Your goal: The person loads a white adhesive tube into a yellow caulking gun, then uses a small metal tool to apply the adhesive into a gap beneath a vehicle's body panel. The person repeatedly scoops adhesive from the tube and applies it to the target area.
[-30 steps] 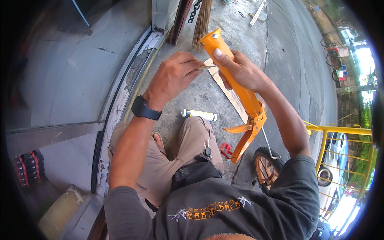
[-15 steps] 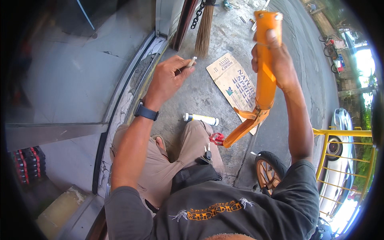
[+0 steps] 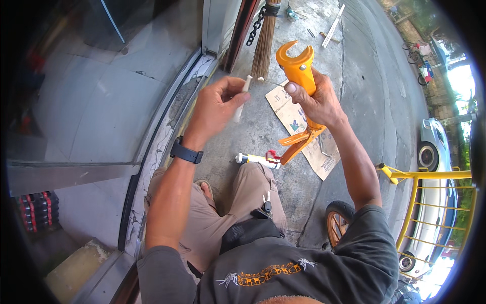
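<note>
My left hand (image 3: 216, 105) pinches a slim white nozzle (image 3: 244, 100) upright between thumb and fingers. Wrapped round the orange barrel of a caulking gun (image 3: 297, 71) is my right hand (image 3: 320, 101). The gun's open, notched front end points up and away; its handle and trigger hang below the hand. From the gun beside my right thumb a thin metal rod (image 3: 274, 82) juts left, with a whitish blob at its tip close to the nozzle's upper end, apart from it. A white sealant cartridge (image 3: 258, 160) lies by my knee, beneath the red piece at the gun's lower end.
Flattened cardboard (image 3: 321, 157) lies on the concrete below the gun. A stick broom (image 3: 263, 48) and a chain (image 3: 254, 30) hang near the door frame at left. To the right are a wheel (image 3: 338, 220), a yellow railing (image 3: 430, 175) and a parked car (image 3: 429, 202).
The caulking gun has come down and left toward my left hand, and its front end has tilted into view. The thin rod now shows near the nozzle, which stands more upright.
</note>
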`<state>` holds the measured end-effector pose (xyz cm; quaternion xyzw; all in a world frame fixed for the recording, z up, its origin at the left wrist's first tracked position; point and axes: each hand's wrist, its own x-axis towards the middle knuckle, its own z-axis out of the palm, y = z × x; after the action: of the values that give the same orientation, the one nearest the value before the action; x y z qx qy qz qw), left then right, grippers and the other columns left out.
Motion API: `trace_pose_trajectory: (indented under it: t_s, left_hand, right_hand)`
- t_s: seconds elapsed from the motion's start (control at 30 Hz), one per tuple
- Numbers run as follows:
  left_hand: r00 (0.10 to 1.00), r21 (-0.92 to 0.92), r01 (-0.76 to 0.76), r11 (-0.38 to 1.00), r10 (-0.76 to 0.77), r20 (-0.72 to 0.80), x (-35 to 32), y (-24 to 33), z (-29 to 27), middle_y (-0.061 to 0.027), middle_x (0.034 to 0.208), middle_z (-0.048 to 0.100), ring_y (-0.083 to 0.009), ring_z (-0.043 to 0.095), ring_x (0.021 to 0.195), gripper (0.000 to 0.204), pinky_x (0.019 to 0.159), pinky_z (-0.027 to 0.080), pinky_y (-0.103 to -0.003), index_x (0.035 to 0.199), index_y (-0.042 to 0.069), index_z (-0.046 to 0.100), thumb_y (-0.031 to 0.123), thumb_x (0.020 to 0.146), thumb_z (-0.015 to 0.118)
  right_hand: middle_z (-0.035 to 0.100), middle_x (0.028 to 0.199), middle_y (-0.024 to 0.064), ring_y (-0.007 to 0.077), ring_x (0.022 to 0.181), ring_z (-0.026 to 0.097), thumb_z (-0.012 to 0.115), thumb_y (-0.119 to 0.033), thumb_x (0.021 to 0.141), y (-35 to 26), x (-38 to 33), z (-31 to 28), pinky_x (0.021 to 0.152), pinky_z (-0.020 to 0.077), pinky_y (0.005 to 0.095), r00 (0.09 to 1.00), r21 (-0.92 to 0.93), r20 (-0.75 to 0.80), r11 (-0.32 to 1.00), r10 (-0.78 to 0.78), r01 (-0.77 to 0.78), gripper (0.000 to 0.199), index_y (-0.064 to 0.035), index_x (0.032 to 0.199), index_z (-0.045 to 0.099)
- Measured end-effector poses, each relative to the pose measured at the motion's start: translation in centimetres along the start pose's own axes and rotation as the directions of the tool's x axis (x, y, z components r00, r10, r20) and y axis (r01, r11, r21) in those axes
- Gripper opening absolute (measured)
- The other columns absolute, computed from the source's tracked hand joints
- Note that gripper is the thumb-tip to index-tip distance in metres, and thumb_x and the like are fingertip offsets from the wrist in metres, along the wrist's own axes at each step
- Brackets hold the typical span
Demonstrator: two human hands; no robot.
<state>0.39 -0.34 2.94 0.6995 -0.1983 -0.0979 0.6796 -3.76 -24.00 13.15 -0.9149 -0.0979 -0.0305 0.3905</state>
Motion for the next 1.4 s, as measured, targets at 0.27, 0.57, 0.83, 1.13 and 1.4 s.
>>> trace_pose_trajectory:
  t_s: [0.27, 0.57, 0.83, 1.13, 1.4]
  left_hand:
    - [0.978, -0.813, 0.185, 0.553, -0.186, 0.096, 0.7, -1.0, -1.1, -0.0068, 0.106, 0.069, -0.0172, 0.069, 0.096, 0.022, 0.086, 0.056, -0.029, 0.115, 0.002, 0.065, 0.02, 0.103, 0.063]
    - [0.934, -0.978, 0.176, -0.113, -0.293, 0.202, 1.1, -3.1, -1.6, -0.0188, 0.1, 0.066, -0.0249, 0.07, 0.09, 0.013, 0.074, 0.067, -0.024, 0.102, -0.006, 0.06, 0.007, 0.101, 0.063]
    - [0.941, -0.98, 0.16, -0.114, -0.283, 0.187, 0.9, -1.9, -2.3, -0.0196, 0.1, 0.066, -0.0242, 0.072, 0.087, 0.018, 0.074, 0.067, -0.024, 0.105, -0.008, 0.058, 0.009, 0.102, 0.061]
    - [0.968, -0.98, 0.128, 0.153, -0.234, 0.09, 0.7, -1.3, -2.3, -0.013, 0.097, 0.068, -0.0185, 0.072, 0.083, 0.024, 0.069, 0.065, -0.022, 0.107, -0.004, 0.061, 0.02, 0.104, 0.062]
    - [0.978, -0.731, 0.149, 0.666, -0.21, 0.009, 0.3, 1.6, -1.3, -0.0043, 0.101, 0.069, -0.0143, 0.067, 0.093, 0.018, 0.086, 0.053, -0.029, 0.115, 0.007, 0.063, 0.022, 0.106, 0.057]
  right_hand:
    - [0.07, 0.084, 0.0081, 0.0173, 0.079, 0.069, 0.063, -0.067, 0.093, 1.1, 0.5, 0.4, 0.076, 0.0554, 0.0373, 0.994, 0.014, 0.008, 0.994, 0.107, -0.107, 0.077, -0.0072, 0.14, 0.056]
    - [0.058, 0.075, 0.0005, 0.0098, 0.069, 0.059, 0.062, -0.061, 0.097, -1.8, 0.3, 0.5, 0.067, 0.0493, 0.0281, 0.993, 0.139, -0.082, 0.988, 0.086, -0.074, 0.059, -0.0036, 0.111, 0.058]
    - [0.059, 0.079, 0.001, 0.0097, 0.07, 0.06, 0.067, -0.057, 0.096, -4.3, 0.6, 1.3, 0.066, 0.0512, 0.0272, 1.0, 0.237, 0.011, 0.972, -0.018, 0.015, 0.059, -0.0016, 0.113, 0.058]
    - [0.066, 0.079, 0.0061, 0.0153, 0.075, 0.066, 0.067, -0.056, 0.096, -4.4, 0.9, 2.1, 0.07, 0.0516, 0.0332, 0.997, 0.145, 0.067, 0.989, -0.042, 0.032, 0.061, -0.0047, 0.129, 0.061]
    - [0.068, 0.082, 0.0089, 0.0192, 0.079, 0.069, 0.064, -0.06, 0.096, -2.8, 1.5, 1.7, 0.074, 0.0533, 0.0357, 1.0, 0.115, 0.024, 0.993, -0.006, 0.003, 0.066, -0.0049, 0.131, 0.06]
